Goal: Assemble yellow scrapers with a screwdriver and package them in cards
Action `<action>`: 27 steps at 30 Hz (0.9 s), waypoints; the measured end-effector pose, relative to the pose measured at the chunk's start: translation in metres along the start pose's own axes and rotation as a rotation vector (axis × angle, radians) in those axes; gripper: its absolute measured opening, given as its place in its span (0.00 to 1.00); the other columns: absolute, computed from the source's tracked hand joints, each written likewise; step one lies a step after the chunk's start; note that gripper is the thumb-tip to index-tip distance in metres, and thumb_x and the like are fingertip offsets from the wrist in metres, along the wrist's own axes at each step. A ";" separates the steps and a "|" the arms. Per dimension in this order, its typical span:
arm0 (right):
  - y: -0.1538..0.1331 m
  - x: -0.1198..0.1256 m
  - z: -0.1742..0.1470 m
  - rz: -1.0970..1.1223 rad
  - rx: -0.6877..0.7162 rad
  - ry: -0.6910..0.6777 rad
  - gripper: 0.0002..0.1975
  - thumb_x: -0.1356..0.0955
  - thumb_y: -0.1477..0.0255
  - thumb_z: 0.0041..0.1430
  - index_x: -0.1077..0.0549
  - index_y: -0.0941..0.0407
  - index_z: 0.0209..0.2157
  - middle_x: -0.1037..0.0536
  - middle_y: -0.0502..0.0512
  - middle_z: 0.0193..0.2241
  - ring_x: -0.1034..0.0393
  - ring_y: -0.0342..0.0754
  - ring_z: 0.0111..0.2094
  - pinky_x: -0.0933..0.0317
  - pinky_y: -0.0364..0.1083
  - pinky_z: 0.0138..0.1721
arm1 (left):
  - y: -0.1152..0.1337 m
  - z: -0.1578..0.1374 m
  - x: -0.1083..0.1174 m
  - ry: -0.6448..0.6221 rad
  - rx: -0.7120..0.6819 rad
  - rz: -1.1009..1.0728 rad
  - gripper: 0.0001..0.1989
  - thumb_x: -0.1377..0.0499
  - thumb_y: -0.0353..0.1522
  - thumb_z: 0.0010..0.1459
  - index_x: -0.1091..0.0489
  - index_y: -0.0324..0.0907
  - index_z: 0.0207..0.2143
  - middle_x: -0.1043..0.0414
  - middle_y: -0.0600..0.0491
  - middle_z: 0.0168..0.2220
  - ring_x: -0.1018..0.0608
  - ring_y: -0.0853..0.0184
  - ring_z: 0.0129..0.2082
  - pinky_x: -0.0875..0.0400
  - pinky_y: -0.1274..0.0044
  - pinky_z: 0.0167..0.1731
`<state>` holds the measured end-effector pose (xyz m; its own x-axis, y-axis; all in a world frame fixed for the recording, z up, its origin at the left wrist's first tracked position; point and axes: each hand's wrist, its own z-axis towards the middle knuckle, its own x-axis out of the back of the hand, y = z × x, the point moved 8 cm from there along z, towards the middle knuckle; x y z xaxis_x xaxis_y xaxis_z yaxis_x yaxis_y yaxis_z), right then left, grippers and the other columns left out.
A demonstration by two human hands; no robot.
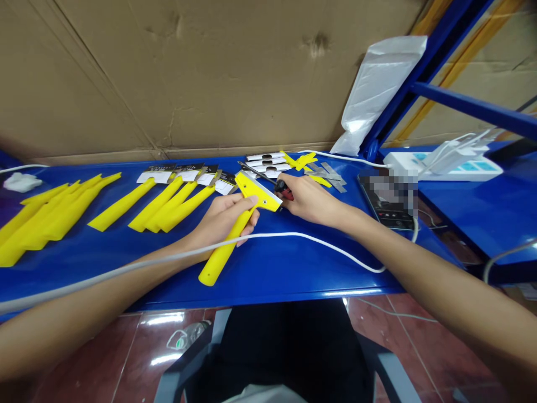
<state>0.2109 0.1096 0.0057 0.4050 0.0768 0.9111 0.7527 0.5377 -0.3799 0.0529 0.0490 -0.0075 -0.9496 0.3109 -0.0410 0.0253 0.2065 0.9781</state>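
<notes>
My left hand point(230, 215) is closed around the neck of a yellow scraper point(222, 254), its thumb lying on the wide head. The scraper's handle slants down toward me, and a pale metal edge runs along its head. In my right hand point(312, 198) is a screwdriver point(284, 189) with a red and black handle, its shaft pointing up and left behind the scraper head. Beyond the right hand lie loose grey metal blades point(331, 174) and small yellow pieces point(306, 161). Several white cards or packets point(268, 163) are lined up behind the scraper.
Yellow scrapers with black-and-white cards point(184, 196) lie left of my hands, and more yellow handles point(59, 215) farther left. A white cable point(293, 234) crosses over the blue table point(277, 274). On the right are a phone point(384, 198) and a power strip point(453, 165).
</notes>
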 end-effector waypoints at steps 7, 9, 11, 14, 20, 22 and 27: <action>-0.001 0.000 0.000 -0.081 -0.004 -0.013 0.11 0.29 0.73 0.64 0.27 0.56 0.48 0.18 0.62 0.38 0.27 0.55 0.35 0.51 0.49 0.32 | 0.000 0.000 0.000 0.004 -0.001 -0.004 0.18 0.39 0.39 0.72 0.28 0.40 0.28 0.31 0.54 0.18 0.30 0.72 0.13 0.36 0.81 0.13; -0.002 0.000 -0.001 -0.099 0.000 -0.017 0.13 0.28 0.72 0.63 0.27 0.56 0.49 0.17 0.63 0.39 0.26 0.56 0.36 0.52 0.49 0.31 | 0.000 0.000 0.000 0.006 -0.003 -0.012 0.18 0.38 0.39 0.71 0.28 0.40 0.28 0.31 0.54 0.19 0.30 0.72 0.13 0.36 0.81 0.13; -0.003 -0.001 -0.001 -0.118 0.003 -0.025 0.15 0.28 0.71 0.64 0.27 0.57 0.51 0.17 0.64 0.40 0.26 0.57 0.36 0.53 0.50 0.31 | 0.000 0.001 0.000 0.005 0.000 -0.013 0.18 0.37 0.39 0.71 0.28 0.39 0.28 0.30 0.54 0.19 0.30 0.73 0.13 0.35 0.82 0.13; -0.004 -0.001 -0.002 -0.138 0.005 -0.035 0.15 0.29 0.71 0.64 0.26 0.57 0.52 0.17 0.65 0.41 0.26 0.57 0.36 0.54 0.50 0.31 | 0.000 0.001 0.000 0.009 -0.008 -0.022 0.17 0.37 0.39 0.70 0.28 0.39 0.28 0.29 0.54 0.20 0.30 0.73 0.13 0.35 0.82 0.13; -0.004 -0.001 -0.002 -0.147 0.010 -0.030 0.14 0.31 0.73 0.66 0.26 0.58 0.52 0.16 0.65 0.41 0.25 0.56 0.36 0.53 0.49 0.31 | -0.001 0.000 -0.001 0.001 -0.002 0.004 0.18 0.39 0.38 0.72 0.28 0.39 0.29 0.31 0.54 0.18 0.30 0.72 0.13 0.35 0.82 0.14; -0.004 0.000 -0.002 -0.144 0.014 -0.010 0.13 0.32 0.74 0.68 0.27 0.58 0.52 0.16 0.65 0.40 0.24 0.56 0.37 0.53 0.49 0.31 | -0.001 0.000 0.000 0.000 0.001 0.010 0.18 0.39 0.38 0.72 0.28 0.39 0.28 0.31 0.54 0.18 0.30 0.72 0.13 0.35 0.82 0.14; -0.003 0.006 -0.002 -0.052 0.021 0.065 0.05 0.32 0.72 0.71 0.27 0.56 0.46 0.16 0.62 0.38 0.24 0.56 0.36 0.49 0.49 0.32 | -0.003 0.001 0.001 -0.009 0.001 0.005 0.18 0.38 0.39 0.71 0.28 0.39 0.28 0.30 0.54 0.20 0.30 0.72 0.14 0.35 0.81 0.13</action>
<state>0.2117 0.1067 0.0124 0.3986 -0.0057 0.9171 0.7629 0.5570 -0.3281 0.0524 0.0495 -0.0102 -0.9466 0.3202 -0.0382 0.0301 0.2057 0.9782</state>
